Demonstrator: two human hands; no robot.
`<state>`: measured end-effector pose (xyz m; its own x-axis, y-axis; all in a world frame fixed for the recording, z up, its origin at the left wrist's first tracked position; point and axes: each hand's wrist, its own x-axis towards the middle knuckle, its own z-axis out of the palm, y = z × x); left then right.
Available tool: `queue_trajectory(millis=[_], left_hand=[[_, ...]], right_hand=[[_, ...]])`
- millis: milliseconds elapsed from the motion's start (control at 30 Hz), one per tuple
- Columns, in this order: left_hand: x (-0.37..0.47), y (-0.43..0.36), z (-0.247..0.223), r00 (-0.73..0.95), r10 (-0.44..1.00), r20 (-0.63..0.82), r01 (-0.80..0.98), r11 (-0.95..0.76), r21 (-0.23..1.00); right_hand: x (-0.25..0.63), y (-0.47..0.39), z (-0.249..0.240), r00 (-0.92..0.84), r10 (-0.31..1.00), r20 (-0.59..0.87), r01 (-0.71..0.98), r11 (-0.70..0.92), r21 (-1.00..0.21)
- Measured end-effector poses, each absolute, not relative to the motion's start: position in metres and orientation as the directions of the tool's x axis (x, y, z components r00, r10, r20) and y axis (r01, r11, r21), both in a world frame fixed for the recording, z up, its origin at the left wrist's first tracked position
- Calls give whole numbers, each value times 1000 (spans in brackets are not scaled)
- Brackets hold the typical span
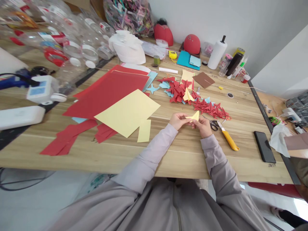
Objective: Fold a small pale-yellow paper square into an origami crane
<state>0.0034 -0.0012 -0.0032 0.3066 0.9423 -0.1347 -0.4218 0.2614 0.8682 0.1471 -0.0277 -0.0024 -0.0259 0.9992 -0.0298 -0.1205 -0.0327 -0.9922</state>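
Between my two hands I hold a small folded piece of pale yellow paper [196, 116], pointed at its upper end. My left hand [178, 121] pinches its left corner, and my right hand [204, 127] grips its lower right part. Just beyond lie a heap of folded red paper stars [178, 92] with a yellow folded star [188, 95] on top, and a row of red ones [211, 109]. Right of my right hand are scissors [213, 125], partly hidden, and a yellow-handled utility knife [228, 138].
Large red sheets [113, 93], a pale yellow sheet [127, 112], a yellow strip [144, 131] and red strips [64, 138] lie to the left. A black phone [264, 147] rests near the right edge. Plastic bottles [79, 48] crowd the back left. Another person's sleeve shows at far right.
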Motion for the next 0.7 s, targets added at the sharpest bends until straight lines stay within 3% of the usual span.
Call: queue_trajectory(millis=[467,700], left_hand=[[3,0,0,370,912,-177,-474,349,808],[3,-3,-1,361,930,-67,-344,199,918]], right_hand=[[147,-28,1,-3,999,-47,-117,-47,-992],[149,-28,-5,-38,997,-65,-139,-70,-988]])
